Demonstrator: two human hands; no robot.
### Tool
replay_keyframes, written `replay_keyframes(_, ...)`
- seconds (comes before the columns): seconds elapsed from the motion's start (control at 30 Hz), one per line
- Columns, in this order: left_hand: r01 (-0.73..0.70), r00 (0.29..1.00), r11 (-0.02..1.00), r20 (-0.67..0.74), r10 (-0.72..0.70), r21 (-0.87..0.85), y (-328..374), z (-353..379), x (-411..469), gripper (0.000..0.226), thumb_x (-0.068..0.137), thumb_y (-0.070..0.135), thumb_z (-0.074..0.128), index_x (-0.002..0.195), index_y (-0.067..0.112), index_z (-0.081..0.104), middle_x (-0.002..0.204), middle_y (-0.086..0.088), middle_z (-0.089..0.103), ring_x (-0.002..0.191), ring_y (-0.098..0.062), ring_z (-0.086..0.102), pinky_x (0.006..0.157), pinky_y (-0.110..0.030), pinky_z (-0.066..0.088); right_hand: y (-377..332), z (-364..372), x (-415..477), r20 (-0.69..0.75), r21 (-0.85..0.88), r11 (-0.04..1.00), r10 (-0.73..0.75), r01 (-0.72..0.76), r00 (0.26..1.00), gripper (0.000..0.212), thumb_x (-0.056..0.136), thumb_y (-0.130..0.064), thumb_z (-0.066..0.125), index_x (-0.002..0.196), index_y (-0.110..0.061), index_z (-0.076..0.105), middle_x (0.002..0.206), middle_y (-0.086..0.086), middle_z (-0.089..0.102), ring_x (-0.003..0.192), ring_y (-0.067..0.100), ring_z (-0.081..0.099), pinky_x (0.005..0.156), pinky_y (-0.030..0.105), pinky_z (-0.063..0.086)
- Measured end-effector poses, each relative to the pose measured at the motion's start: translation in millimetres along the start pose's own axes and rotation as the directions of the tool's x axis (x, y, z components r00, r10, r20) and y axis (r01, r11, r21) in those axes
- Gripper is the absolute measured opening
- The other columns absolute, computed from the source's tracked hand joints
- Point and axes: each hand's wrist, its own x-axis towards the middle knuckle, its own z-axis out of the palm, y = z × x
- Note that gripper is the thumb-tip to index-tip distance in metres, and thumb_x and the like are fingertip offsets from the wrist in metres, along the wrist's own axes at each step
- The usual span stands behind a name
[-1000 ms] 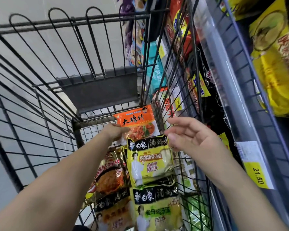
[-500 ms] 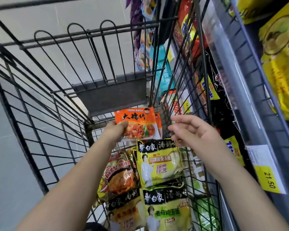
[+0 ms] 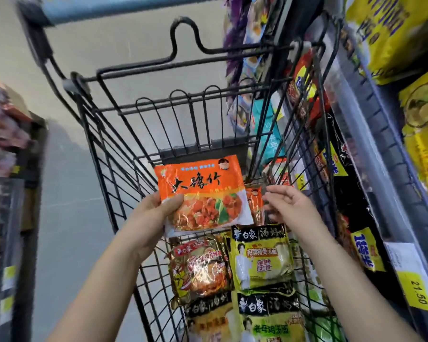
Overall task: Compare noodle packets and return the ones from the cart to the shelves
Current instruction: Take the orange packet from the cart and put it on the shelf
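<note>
My left hand [image 3: 153, 218] grips the orange noodle packet [image 3: 203, 193] by its lower left corner, thumb pressed on the front and fingers curled behind. I hold it up above the far end of the cart [image 3: 104, 169], clear of the packets lying on the cart floor. Its long axis runs left to right, tilted a little upward toward the right. Just past its right edge a second orange packet [image 3: 256, 206] stands on edge near the cart's far right corner. My right hand [image 3: 289, 208] hovers beside that one, fingers loose and spread, holding nothing; I cannot tell whether the fingertips touch it. Further right, beyond the cart's right wall, are the shelves [image 3: 371, 144]. So the shelf lies to the right of the raised packet, and my empty right hand is the nearer one to it. I judge I must either pass the packet across or reach my left arm over that wall.
</note>
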Motion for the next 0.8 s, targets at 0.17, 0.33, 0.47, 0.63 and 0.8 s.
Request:
replay_keyframes(0.17,-0.093,0.995,0.996,-0.042,0.093,-0.003,19,-19,-38,0.054,0.09,0.025,0.07,0.138,0.005,0.056,0.117,-0.013,0.078,0.105,-0.029,0.077,0.1,-0.048,0.055,22,20,44,-0.004,-0.24,0.97,0.026,-0.026,1.0,0.034,0.094,-0.028,0.073,0.122,-0.012,0.064,0.106,0.0,0.072,0.089,0.016,0.07,0.081,0.036,0.057)
replay_keyframes(0.33,-0.225,0.967,0.971,-0.101,0.233,0.083,16,-40,-58,0.04,0.089,0.027,0.067,0.127,0.015,0.064,0.114,-0.009,0.08,0.102,-0.03,0.078,0.088,-0.044,0.064,41,41,93,-0.043,-0.53,0.844,0.075,-0.087,0.996,0.055,0.09,-0.038,0.076,0.131,-0.007,0.058,0.123,0.01,0.069,0.107,0.026,0.065,0.087,0.031,0.051)
replay_keyframes(0.47,-0.286,0.947,0.952,-0.118,0.298,0.109,13,-48,-69,0.061,0.074,0.059,0.086,0.12,0.023,0.072,0.112,-0.01,0.08,0.093,-0.024,0.078,0.074,-0.037,0.061,62,45,124,-0.083,-0.682,0.702,0.201,-0.202,0.976,0.085,0.074,-0.057,0.081,0.134,-0.002,0.056,0.133,0.017,0.064,0.122,0.035,0.062,0.099,0.037,0.05)
replay_keyframes(0.63,-0.267,0.96,0.964,-0.099,0.263,-0.023,12,-56,-73,0.093,0.038,0.061,0.101,0.115,0.016,0.075,0.105,-0.02,0.079,0.072,-0.02,0.078,0.056,-0.024,0.06,95,48,153,-0.121,-0.713,0.638,0.295,-0.29,0.948,0.078,0.069,-0.059,0.086,0.112,0.002,0.063,0.118,0.014,0.071,0.108,0.033,0.069,0.087,0.037,0.057)
replay_keyframes(0.8,-0.237,0.97,0.965,-0.078,0.229,-0.115,12,-61,-75,0.094,0.034,0.055,0.104,0.115,0.015,0.077,0.111,-0.024,0.077,0.087,-0.034,0.08,0.071,-0.04,0.066,106,61,158,-0.258,-0.72,0.601,0.234,-0.348,0.937,0.108,0.057,-0.066,0.088,0.138,-0.004,0.054,0.14,0.022,0.056,0.12,0.038,0.063,0.095,0.044,0.058)
